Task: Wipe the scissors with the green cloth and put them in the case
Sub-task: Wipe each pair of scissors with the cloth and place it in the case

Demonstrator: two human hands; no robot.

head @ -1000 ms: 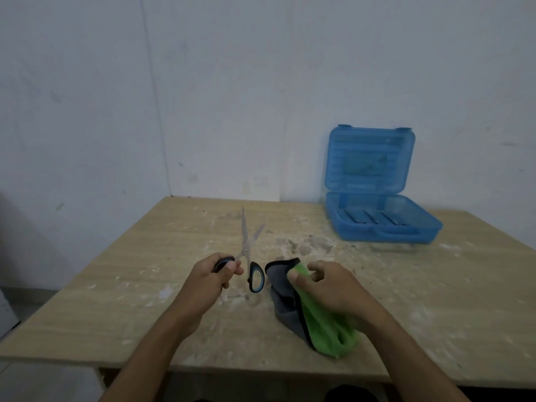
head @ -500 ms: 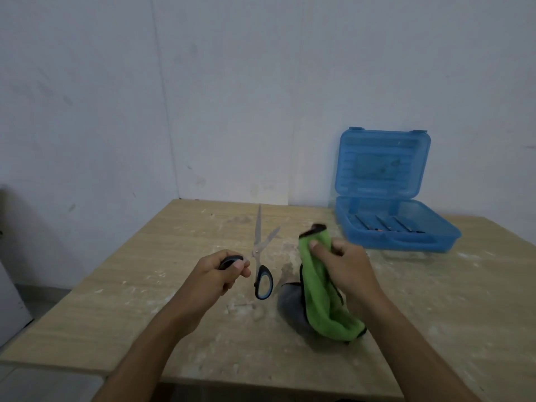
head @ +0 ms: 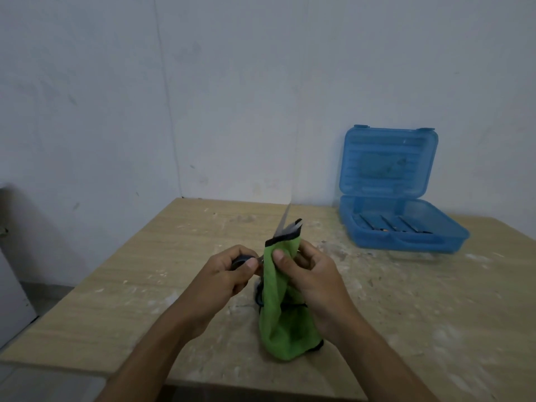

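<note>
Hidden: we see only the scissors' [head: 283, 221] blade tips, which poke up above the green cloth [head: 280, 297]; the pivot and most of both handles are covered by cloth and fingers.
Hard to make out: a bit of dark handle shows under the left thumb, and a sliver of blue-edged handle peeks out at the cloth's left side. The items lying in the case's tray are too dim for us to name.
Left hand [head: 223, 278]: curled round one scissor handle, thumb on top.
Right hand [head: 311, 281]: thumb and fingers pinch the green cloth around the blades; the rest of the cloth hangs down to the wooden table [head: 121, 285].
Blue plastic case [head: 400, 224]: open on the table's far right, lid upright near the wall [head: 232, 97], well apart from our hands.
Change: half a second ago the cloth was held beside the scissors and both handles showed; now the cloth wraps the blades.
</note>
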